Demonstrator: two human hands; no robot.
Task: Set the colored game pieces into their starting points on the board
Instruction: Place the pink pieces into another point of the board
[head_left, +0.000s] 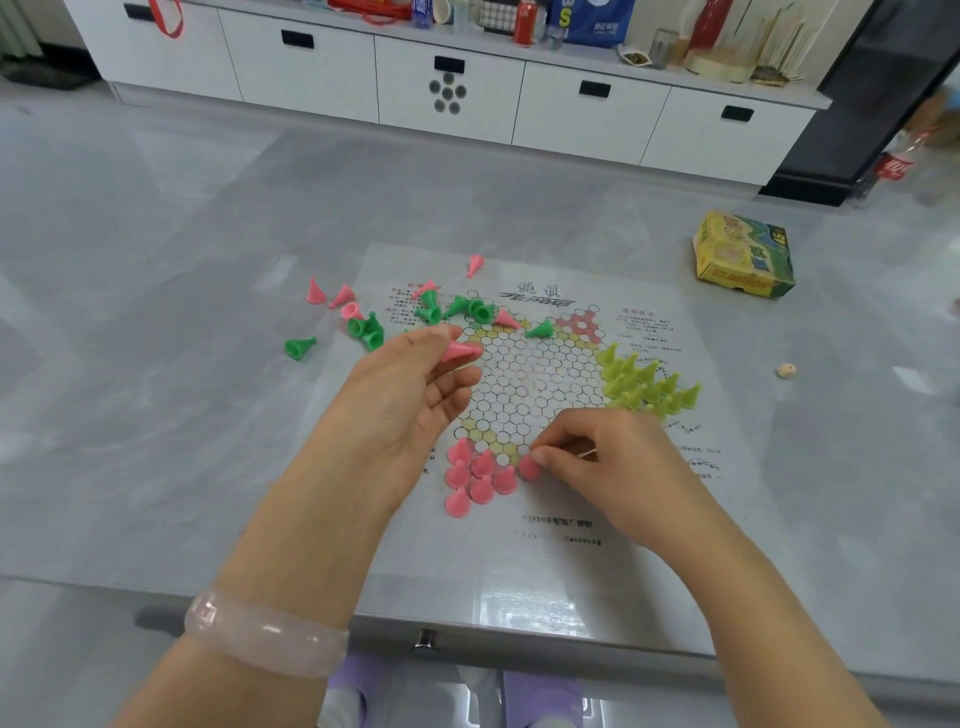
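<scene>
Now the board (524, 395) lies flat on the grey counter (156, 415): a pale printed sheet with a star of small hexagonal cells at its middle and blocks of black text round the edges. Small plastic cones serve as the pieces. On the board's near point a cluster of pink pieces (475, 475) stands upright, close together. On the point at the board's right side a group of yellow-green pieces (647, 384) stands packed in rows. At the board's far left corner, partly on the sheet and partly off it on the counter, loose green pieces (431, 314) and loose pink pieces (332, 299) lie tipped over and mixed.

The left hand (410, 395) hovers palm up over the board's left side, its fingers curled and pinching one pink cone (460, 352) lying sideways at the fingertips. The right hand (597, 457) rests on the board's near right part, its fingers bent and pinching another pink piece (530, 467) just beside the pink cluster.

Beyond the board's far right corner sits a yellow-and-green box (745, 254), and off the board's right edge a small pale die (786, 371).
</scene>
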